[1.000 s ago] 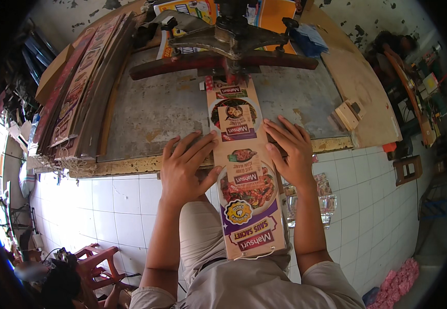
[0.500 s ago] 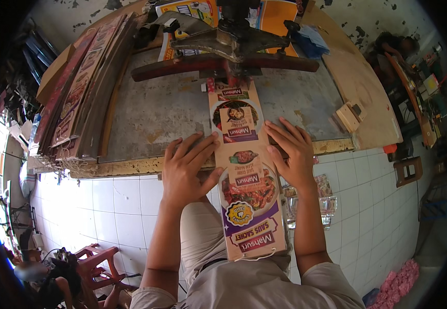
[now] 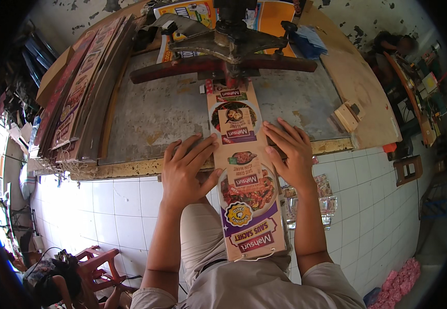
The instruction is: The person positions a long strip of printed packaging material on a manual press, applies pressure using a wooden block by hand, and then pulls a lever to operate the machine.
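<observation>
Resting my two hands on either side of a long printed strip (image 3: 244, 167), I had neither closed around it. The strip lay between them, running from upper centre to lower centre of the frame, its far end at the dark metal press (image 3: 228, 44) and its near end reaching past the table (image 3: 154, 118) edge, over my lap; whether it touched my lap I could not tell.

Left hand (image 3: 185, 170): left of centre, palm down, fingers loosely spread, index fingertip and thumb tip at the strip's left edge. Right hand (image 3: 293, 157): right of centre, fingers likewise spread, fingertips and thumb at the right edge. Pressure of either: could not tell.

Strip: beige and purple, food pictures along its face, white cord (image 3: 257, 255) at the near end, lower centre.

Surroundings: the press's curved red bar (image 3: 177, 68) crossed the upper centre. Printed boards (image 3: 82, 87) leaned together at upper left. A small wooden block (image 3: 348, 116) sat right of centre. Clear packs (image 3: 323, 206) lay on the tiled floor (image 3: 130, 206), right of my right forearm; a red stool (image 3: 97, 265) stood at lower left.
</observation>
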The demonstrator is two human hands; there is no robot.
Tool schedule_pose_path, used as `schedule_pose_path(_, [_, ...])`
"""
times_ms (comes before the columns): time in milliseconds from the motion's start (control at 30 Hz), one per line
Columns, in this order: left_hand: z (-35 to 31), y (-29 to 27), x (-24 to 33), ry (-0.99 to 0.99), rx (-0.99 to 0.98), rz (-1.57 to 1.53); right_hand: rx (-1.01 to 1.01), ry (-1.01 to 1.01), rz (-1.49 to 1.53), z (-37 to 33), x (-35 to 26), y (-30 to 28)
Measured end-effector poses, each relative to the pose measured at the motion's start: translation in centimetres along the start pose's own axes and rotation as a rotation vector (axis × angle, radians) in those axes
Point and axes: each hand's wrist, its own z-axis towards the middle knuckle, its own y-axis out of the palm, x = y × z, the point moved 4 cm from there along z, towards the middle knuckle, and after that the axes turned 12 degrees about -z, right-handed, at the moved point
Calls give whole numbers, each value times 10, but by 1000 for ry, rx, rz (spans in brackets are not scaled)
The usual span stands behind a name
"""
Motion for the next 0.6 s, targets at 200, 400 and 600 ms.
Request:
schedule_pose_path(200, [-1, -2, 1, -6, -3, -4, 6, -7, -3, -1, -1, 0])
schedule_pose_path(400, [-3, 0, 0, -6, -4, 11, 4, 7, 3, -2, -1, 0])
schedule_pose_path(600, [-32, 17, -10, 26, 96, 167, 197, 157, 202, -2, 43, -37])
